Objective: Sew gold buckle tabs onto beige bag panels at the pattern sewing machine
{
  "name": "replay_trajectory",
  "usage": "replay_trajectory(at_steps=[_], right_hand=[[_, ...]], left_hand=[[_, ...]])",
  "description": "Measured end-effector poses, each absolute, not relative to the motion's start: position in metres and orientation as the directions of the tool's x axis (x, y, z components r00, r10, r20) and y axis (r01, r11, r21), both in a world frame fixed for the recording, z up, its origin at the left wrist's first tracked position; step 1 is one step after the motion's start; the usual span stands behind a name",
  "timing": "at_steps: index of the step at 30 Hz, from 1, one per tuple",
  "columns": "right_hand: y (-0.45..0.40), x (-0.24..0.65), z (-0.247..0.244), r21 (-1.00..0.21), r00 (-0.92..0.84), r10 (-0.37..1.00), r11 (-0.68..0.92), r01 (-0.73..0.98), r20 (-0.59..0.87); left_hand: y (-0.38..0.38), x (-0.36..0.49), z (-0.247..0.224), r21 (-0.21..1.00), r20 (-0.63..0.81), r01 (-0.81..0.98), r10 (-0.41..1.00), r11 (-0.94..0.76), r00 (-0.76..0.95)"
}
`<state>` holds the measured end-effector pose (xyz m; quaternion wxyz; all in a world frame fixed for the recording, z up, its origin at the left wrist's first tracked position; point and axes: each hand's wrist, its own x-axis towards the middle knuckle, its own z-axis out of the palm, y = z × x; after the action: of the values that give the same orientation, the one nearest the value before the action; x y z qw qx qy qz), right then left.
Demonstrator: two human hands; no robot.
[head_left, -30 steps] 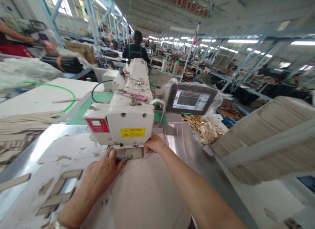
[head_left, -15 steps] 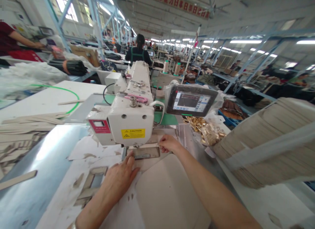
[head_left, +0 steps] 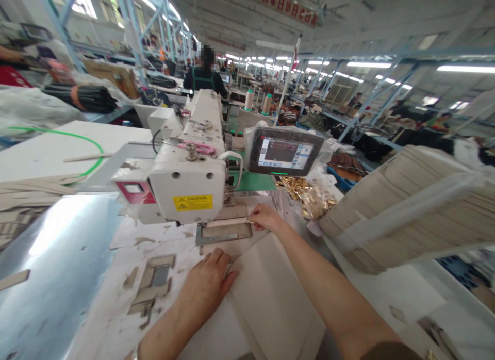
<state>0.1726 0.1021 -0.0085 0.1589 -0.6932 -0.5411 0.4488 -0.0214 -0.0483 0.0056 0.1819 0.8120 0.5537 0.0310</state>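
Note:
In the head view, my right hand (head_left: 263,218) pinches at the right end of a rectangular metal frame (head_left: 199,238) by the sewing machine head (head_left: 185,187). What its fingertips hold is too small to make out. A light strip runs along the frame's far side, and beige material shows inside it. A large beige panel (head_left: 276,293) lies flat, reaching from the frame towards me. My left hand (head_left: 207,280) rests with its fingers lying flat and thumb apart, just in front of the frame, touching the panel's left edge.
Left of my left hand lie a beige cut-out frame piece (head_left: 141,288) and scraps. A control screen (head_left: 284,152) stands behind my right hand, near a bag of gold-coloured metal pieces (head_left: 311,197). A tall stack of beige panels (head_left: 402,210) leans at right. A co-worker (head_left: 204,76) sits ahead.
My left hand has drawn back from inside the metal frame towards me, onto the panel's edge. My right hand stays at the frame's right end. The camera view has shifted slightly.

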Motion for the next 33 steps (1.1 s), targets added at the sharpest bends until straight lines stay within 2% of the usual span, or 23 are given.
replay_trajectory(at_steps=[4, 11, 14, 18, 20, 22, 23, 25, 28, 29, 30, 32, 33], right_hand=[[0.101, 0.172, -0.005, -0.701, 0.011, 0.889, -0.369, 0.61, -0.458], [0.089, 0.175, -0.01, -0.714, -0.01, 0.918, -0.301, 0.632, -0.395], [0.083, 0.176, -0.008, -0.685, -0.011, 0.964, -0.181, 0.706, -0.266], [0.066, 0.189, 0.017, -0.519, -0.021, 0.999, 0.033, 0.854, 0.029], [0.044, 0.21, 0.036, -0.462, 0.005, 0.989, 0.065, 0.884, 0.148], [0.005, 0.247, 0.053, -0.463, 0.038, 0.975, 0.07, 0.883, 0.22], [-0.021, 0.272, 0.058, -0.469, 0.058, 0.97, 0.061, 0.881, 0.236], [-0.081, 0.33, 0.064, -0.444, 0.194, 0.956, -0.078, 0.893, 0.222], [-0.171, 0.423, 0.063, -0.298, 0.461, 0.871, -0.401, 0.866, 0.168], [-0.194, 0.447, 0.061, -0.22, 0.577, 0.796, -0.539, 0.813, 0.181], [-0.212, 0.465, 0.058, -0.164, 0.633, 0.737, -0.612, 0.774, 0.236], [-0.226, 0.473, 0.051, -0.195, 0.631, 0.717, -0.601, 0.775, 0.297], [-0.224, 0.463, 0.047, -0.274, 0.598, 0.758, -0.535, 0.799, 0.262]], left_hand=[[-0.05, -0.001, 0.001, 0.377, -0.144, 0.865, 0.901, -0.332, 0.409], [-0.042, 0.018, 0.006, 0.394, -0.225, 0.892, 0.918, -0.22, 0.326], [-0.043, 0.023, 0.01, 0.379, -0.21, 0.895, 0.92, -0.236, 0.332], [-0.053, 0.032, 0.012, 0.393, -0.159, 0.844, 0.878, -0.364, 0.452], [-0.057, 0.033, 0.011, 0.433, -0.135, 0.784, 0.828, -0.444, 0.544], [-0.059, 0.031, 0.009, 0.489, -0.097, 0.707, 0.773, -0.511, 0.626], [-0.059, 0.028, 0.008, 0.515, -0.075, 0.67, 0.75, -0.535, 0.657], [-0.057, 0.022, 0.008, 0.567, -0.038, 0.599, 0.709, -0.565, 0.704], [-0.054, 0.013, 0.008, 0.68, 0.0, 0.474, 0.647, -0.559, 0.763], [-0.053, 0.01, 0.007, 0.727, 0.011, 0.427, 0.631, -0.538, 0.776], [-0.052, 0.009, 0.005, 0.77, 0.021, 0.384, 0.621, -0.51, 0.783], [-0.051, 0.008, -0.001, 0.835, 0.039, 0.319, 0.626, -0.449, 0.779], [-0.05, 0.008, -0.005, 0.853, 0.048, 0.3, 0.638, -0.427, 0.769]])
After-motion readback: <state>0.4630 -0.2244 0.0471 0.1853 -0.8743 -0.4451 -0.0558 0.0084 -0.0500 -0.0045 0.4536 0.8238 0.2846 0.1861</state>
